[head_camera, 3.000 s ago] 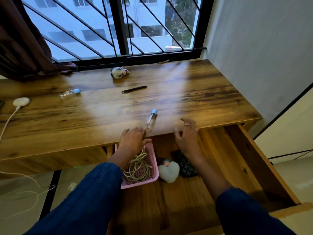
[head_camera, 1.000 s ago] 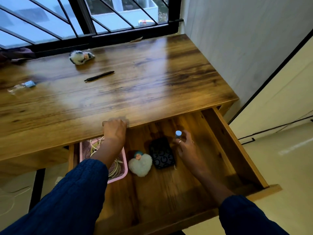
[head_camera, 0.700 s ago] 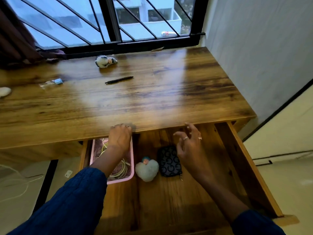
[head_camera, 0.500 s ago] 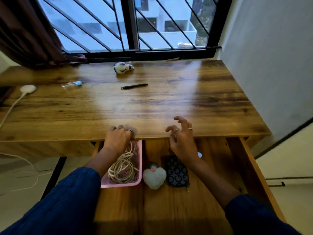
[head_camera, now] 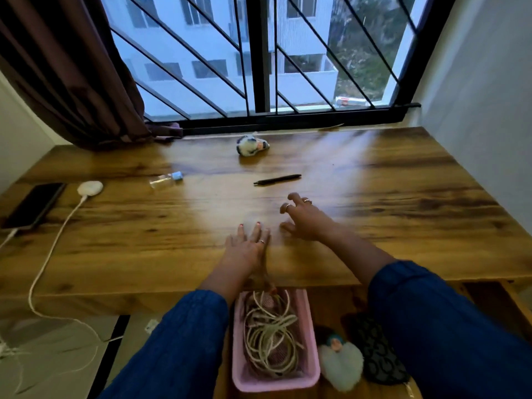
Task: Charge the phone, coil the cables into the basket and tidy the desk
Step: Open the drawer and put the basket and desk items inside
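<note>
Pink basket [head_camera: 275,378] sits in the open drawer [head_camera: 331,300] below the front edge of the desk [head_camera: 403,197]. It holds coiled pale cables [head_camera: 269,338], loosely looped and all inside the rim. Just right of the basket, on the drawer floor: a fluffy white heart-shaped toy [head_camera: 342,367], then a dark patterned pouch [head_camera: 377,352], partly hidden by the right sleeve.

Left hand [head_camera: 249,246]: flat on the desk top near the front edge, fingers straight and spread, holding nothing. Right hand [head_camera: 305,218]: just beside it and a little further in, raised over the wood, fingers loosely curled, grasping nothing. The pen [head_camera: 277,180] lies just beyond its fingertips, not touched.

Phone [head_camera: 34,205] lies face up at the far left of the desk, a white cable [head_camera: 7,239] meeting its near end; the joint itself is too small to judge. Beside it rests a white oval puck [head_camera: 90,188] whose own cable [head_camera: 49,251] runs over the desk edge to the floor.

Also on the desk: a small clear bottle [head_camera: 166,179] with a blue cap, lying on its side, and a small soft toy [head_camera: 252,145] near the window. A dark curtain [head_camera: 72,67] hangs at the back left.
</note>
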### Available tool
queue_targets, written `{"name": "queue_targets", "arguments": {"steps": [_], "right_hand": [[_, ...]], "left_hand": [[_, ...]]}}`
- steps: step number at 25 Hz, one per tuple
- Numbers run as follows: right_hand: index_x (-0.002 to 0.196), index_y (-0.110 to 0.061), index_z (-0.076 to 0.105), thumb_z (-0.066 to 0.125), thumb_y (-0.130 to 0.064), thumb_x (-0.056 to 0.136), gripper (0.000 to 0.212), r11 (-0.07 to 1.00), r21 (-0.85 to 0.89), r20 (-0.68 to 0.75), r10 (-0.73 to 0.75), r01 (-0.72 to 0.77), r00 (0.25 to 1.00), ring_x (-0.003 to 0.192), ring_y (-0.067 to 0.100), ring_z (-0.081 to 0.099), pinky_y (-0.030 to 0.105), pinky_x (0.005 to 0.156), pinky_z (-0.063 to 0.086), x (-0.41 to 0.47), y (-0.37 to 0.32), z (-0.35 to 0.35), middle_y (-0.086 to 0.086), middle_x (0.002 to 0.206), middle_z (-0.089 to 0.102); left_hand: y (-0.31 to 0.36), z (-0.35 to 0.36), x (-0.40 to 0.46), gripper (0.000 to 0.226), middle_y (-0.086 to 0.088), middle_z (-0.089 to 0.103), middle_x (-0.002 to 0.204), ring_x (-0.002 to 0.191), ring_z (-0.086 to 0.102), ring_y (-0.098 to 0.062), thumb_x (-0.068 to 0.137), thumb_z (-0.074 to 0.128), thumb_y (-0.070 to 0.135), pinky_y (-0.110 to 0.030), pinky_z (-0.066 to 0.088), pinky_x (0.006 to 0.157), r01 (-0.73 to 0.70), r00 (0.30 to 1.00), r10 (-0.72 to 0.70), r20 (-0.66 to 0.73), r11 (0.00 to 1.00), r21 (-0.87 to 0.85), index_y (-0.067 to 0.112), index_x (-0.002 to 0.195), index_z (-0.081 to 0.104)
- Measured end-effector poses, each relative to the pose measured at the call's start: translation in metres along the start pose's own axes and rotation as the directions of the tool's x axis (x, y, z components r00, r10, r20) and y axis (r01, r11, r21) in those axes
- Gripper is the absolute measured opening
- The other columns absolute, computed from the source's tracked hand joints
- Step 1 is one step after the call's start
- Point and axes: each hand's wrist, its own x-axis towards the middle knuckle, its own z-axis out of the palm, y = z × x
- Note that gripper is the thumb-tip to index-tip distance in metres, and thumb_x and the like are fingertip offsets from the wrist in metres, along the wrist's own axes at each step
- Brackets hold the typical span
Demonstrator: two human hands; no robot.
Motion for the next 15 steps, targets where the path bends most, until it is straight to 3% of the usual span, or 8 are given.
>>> {"name": "queue_targets", "arguments": {"steps": [4, 8, 12, 15], "right_hand": [[0.143, -0.014, 0.031, 0.045, -0.025, 0.097, 0.050, 0.987, 0.051, 0.058, 0.150, -0.153, 0.987, 0.132, 0.039, 0.034, 0.049, 0.103, 0.039, 0.068, -0.006, 0.000, 0.011, 0.155, 0.012], [0.147, -0.016, 0.024, 0.038, -0.004, 0.093, 0.056, 0.969, 0.059, 0.036, 0.237, -0.238, 0.971, 0.131, 0.038, 0.036, 0.050, 0.098, 0.041, 0.113, -0.016, 0.003, 0.010, 0.152, 0.020], [0.131, -0.008, 0.044, 0.032, 0.004, 0.091, 0.043, 0.967, -0.011, -0.046, 0.254, -0.255, 0.966, 0.118, 0.037, 0.050, 0.045, 0.080, 0.045, 0.131, -0.016, 0.005, 0.014, 0.131, 0.042], [0.124, -0.004, 0.047, 0.035, 0.006, 0.091, 0.036, 0.971, -0.108, -0.123, 0.198, -0.211, 0.973, 0.110, 0.037, 0.055, 0.046, 0.071, 0.046, 0.114, -0.015, 0.007, 0.017, 0.123, 0.045]], "left_hand": [[-0.007, 0.000, 0.012, 0.140, 0.002, -0.034, 0.152, 0.140, -0.023, -0.043, 0.058, 0.083, 0.051, -0.064, 0.003, 0.113, -0.045, 0.991, 0.064, 0.117, 0.986, -0.163, 0.026, 0.146, -0.023], [-0.007, 0.001, 0.013, 0.140, -0.002, -0.037, 0.150, 0.137, -0.026, -0.046, 0.060, 0.082, 0.051, -0.066, -0.003, 0.109, -0.079, 0.985, 0.104, 0.134, 0.981, -0.180, 0.022, 0.146, -0.025], [-0.006, 0.004, 0.021, 0.128, -0.003, -0.038, 0.150, 0.136, -0.027, -0.047, 0.071, 0.079, 0.039, -0.070, -0.003, 0.107, -0.080, 0.983, 0.114, 0.141, 0.970, -0.228, 0.022, 0.146, -0.024], [-0.006, 0.002, 0.019, 0.135, -0.003, -0.040, 0.148, 0.134, -0.030, -0.048, 0.066, 0.082, 0.041, -0.071, -0.003, 0.107, -0.085, 0.978, 0.123, 0.169, 0.972, -0.217, 0.021, 0.146, -0.025]]}}
